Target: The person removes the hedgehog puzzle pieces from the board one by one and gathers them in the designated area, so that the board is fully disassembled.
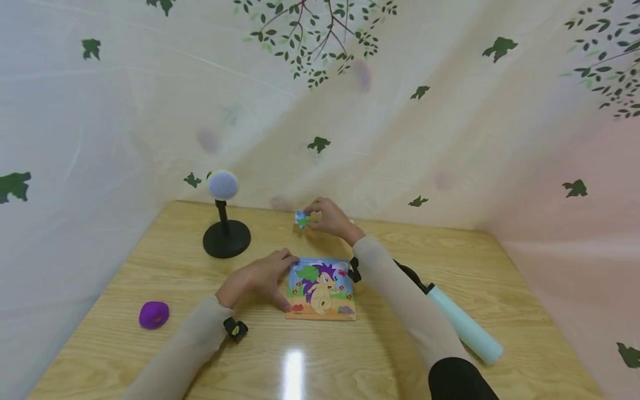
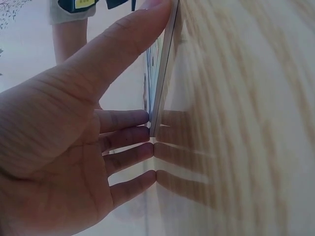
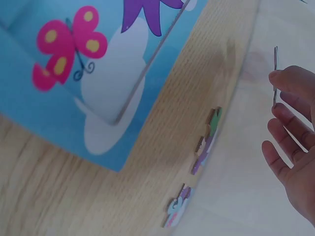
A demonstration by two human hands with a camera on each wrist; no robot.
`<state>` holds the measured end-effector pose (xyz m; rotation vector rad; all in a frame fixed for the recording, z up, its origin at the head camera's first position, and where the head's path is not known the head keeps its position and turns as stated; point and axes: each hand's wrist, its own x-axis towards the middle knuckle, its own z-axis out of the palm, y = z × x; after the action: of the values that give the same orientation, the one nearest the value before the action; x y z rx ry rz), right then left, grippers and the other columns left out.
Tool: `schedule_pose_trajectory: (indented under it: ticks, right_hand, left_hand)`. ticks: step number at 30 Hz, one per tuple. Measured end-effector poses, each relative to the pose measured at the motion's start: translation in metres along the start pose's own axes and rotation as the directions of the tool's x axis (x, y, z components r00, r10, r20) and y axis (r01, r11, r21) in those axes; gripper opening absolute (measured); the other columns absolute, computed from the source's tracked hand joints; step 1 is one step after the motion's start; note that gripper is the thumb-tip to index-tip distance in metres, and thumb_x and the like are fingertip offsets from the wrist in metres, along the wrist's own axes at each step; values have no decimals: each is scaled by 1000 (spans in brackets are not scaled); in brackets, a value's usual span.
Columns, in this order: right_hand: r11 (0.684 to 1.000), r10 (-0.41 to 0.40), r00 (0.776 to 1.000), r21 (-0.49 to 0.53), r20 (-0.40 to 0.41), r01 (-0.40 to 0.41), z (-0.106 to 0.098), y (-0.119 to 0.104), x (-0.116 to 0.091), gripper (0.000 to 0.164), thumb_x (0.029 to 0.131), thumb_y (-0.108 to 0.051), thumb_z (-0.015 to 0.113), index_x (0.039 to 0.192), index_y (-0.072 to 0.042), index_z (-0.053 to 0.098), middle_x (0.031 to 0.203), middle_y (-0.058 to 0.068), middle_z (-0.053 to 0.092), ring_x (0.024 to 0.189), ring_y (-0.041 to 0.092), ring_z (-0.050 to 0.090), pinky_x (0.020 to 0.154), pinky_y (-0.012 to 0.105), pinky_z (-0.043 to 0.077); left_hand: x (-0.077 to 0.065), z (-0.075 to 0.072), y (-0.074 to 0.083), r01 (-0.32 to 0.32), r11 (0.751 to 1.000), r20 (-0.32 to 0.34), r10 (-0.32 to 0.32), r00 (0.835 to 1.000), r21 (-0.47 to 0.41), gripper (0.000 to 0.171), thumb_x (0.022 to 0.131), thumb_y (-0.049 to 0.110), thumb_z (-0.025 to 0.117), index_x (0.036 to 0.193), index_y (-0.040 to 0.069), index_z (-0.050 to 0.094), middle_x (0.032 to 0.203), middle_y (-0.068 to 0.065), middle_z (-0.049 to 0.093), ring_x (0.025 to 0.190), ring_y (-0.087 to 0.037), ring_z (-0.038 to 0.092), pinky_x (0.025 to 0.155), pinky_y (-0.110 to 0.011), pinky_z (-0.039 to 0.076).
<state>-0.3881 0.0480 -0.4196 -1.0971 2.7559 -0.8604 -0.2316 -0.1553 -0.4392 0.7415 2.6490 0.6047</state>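
A puzzle board (image 1: 322,291) with a purple-haired hedgehog picture lies on the table. At its left side rests my left hand (image 1: 264,275), thumb at the near corner and fingertips by the far corner. The left wrist view shows those fingers nearly straight, with the thumb on the board's edge (image 2: 158,93). Beyond the board, my right hand (image 1: 330,218) pinches a small blue and green puzzle piece (image 1: 301,219) between thumb and fingers. Seen edge-on in the right wrist view, that piece is thin and upright. Two loose puzzle pieces (image 3: 206,140) lie near the table's back edge, mostly behind my right hand in the head view.
A round-headed device on a black stand (image 1: 226,239) is at the back left. To the left lies a purple object (image 1: 154,315). A light blue bottle (image 1: 467,328) lies on its side by my right forearm. A leaf-patterned cloth (image 1: 370,139) hangs behind the table.
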Motion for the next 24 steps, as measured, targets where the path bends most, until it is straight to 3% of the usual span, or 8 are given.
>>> schedule_pose_trajectory:
  ticks: [15,24]
  right_hand:
    - [994,110,993,2,36,-111,15,9,12,36,87,-11,81,121,-2,73,120,13,68,115,29,62,106,40,50]
    - [993,117,992,15,38,-118,22,17,14,34,87,-6,78,120,-1,73,118,14,69,108,28,62,98,38,53]
  left_hand:
    - [0,-1,-2,26,1000,3,-26,1000,-13,113,69,52,91,157,10,35,151,-12,40,142,-32,40,118,-52,39]
    - [-1,-3,0,36,999,11,-35,999,-32,110,71,50,91,157,9,36,149,-11,41,140,-30,42,119,-51,39]
